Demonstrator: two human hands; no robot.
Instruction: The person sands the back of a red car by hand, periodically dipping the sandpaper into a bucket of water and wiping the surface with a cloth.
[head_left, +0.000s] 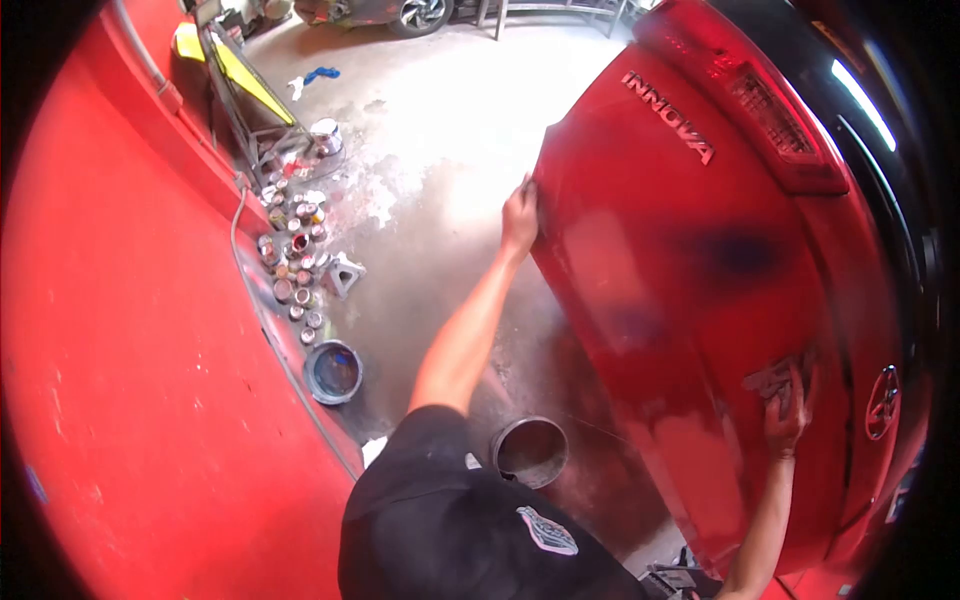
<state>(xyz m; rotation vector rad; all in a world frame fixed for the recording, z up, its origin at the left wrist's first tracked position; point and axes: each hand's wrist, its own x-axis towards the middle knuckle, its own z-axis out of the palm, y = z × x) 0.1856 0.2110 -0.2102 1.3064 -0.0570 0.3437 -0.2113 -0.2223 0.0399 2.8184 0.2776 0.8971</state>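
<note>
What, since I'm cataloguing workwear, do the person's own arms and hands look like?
The left hand and right hand wear no gloves. A short black fabric sleeve covers the left upper arm; the right sleeve is out of view. The shirt bears a pale-edged emblem.

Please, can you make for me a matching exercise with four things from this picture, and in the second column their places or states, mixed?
Things
1. left hand
2. right hand
3. INNOVA lettering
4. crumpled blue item

Places or states
A. lying on the floor
B. at the edge of the red panel
C. silvery, beside the red tail light
D. touching the panel, near the round emblem

Right pairs: 1-B, 2-D, 3-C, 4-A
</note>
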